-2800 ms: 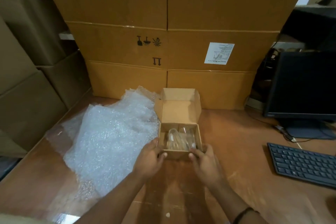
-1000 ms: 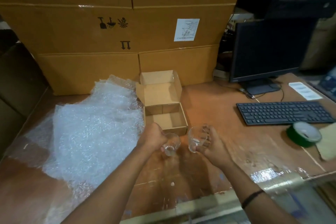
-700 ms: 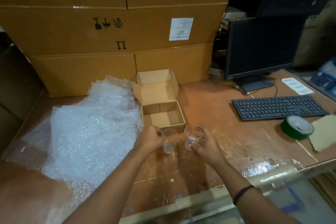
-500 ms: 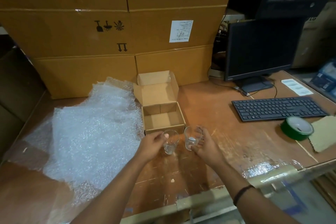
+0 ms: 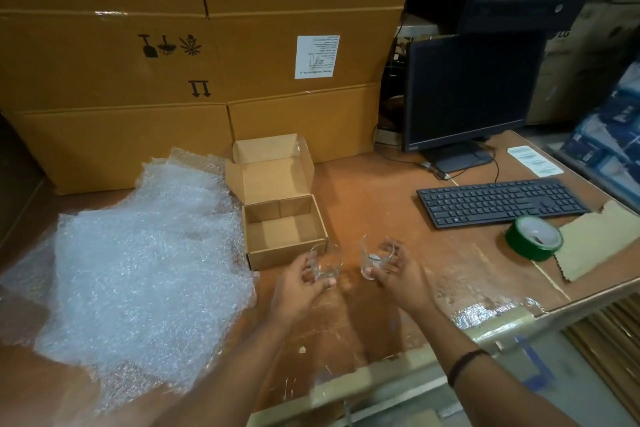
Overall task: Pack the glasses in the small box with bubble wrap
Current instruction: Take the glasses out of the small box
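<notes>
**A:** Where are the glasses right now?

**B:** Out of the box. The left hand (image 5: 298,284) has its fingers curled round the left glass (image 5: 325,262), and the right hand (image 5: 398,279) is grasping the right glass (image 5: 375,255) the same way. Both glasses are upright, just in front of the small box (image 5: 287,256) and a little apart from each other. I can't tell whether their bases rest on the counter (image 5: 381,198).

**A:** And the box?

**B:** The lid is up and there's nothing inside. The bubble wrap (image 5: 138,253) lies spread out to its left, with its edge close by the left hand.

**A:** So what's the step?

**B:** Getting them wrapped, I'd say. I'd set the right glass down on bare counter, well back from the near edge, so both hands are free for the other one. Lay that glass on its side near the edge of the wrap and roll it up. Then tuck the loose ends into the mouth and under the base.

**A:** What should I watch for?

**B:** Don't let the two glasses knock together. Clear glass on clear wrap is also easy to lose sight of. Put a layer on the box floor first, and keep some padding between the pair. The tape roll (image 5: 533,237) sits off to the right for sealing.
</notes>
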Motion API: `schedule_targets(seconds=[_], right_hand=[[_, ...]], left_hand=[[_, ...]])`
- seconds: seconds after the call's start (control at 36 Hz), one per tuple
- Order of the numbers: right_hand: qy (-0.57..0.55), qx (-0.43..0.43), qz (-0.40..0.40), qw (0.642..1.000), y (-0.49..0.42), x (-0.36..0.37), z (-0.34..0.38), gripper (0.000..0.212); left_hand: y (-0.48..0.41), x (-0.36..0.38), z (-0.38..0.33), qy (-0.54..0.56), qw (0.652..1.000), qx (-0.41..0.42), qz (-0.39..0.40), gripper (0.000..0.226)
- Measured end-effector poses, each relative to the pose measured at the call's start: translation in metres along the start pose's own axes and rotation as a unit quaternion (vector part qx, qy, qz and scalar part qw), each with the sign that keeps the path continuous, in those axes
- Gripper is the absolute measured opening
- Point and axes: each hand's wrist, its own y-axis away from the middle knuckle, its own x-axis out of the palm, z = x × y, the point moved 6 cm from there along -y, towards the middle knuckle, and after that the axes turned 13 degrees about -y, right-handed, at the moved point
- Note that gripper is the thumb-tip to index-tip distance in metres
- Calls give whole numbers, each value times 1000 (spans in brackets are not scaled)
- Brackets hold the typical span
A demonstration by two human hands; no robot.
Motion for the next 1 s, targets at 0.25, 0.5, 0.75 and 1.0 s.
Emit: schedule_targets(seconds=[0.25,0.5,0.75,1.0], right_hand=[[-2,5,-7,1000,-32,-29,11,57],[16,4,2,1000,-53,-30,7,58],[65,3,28,998,-58,-36,6,73],[115,-107,-58,986,-34,-53,67,64]], left_hand=[[-36,54,-41,-12,999,24,-19,70],[-41,60,-41,-30,997,-2,-66,63],[-38,54,-38,-21,998,-9,-51,71],[8,-13,-21,-113,974,-56,-187,29]])
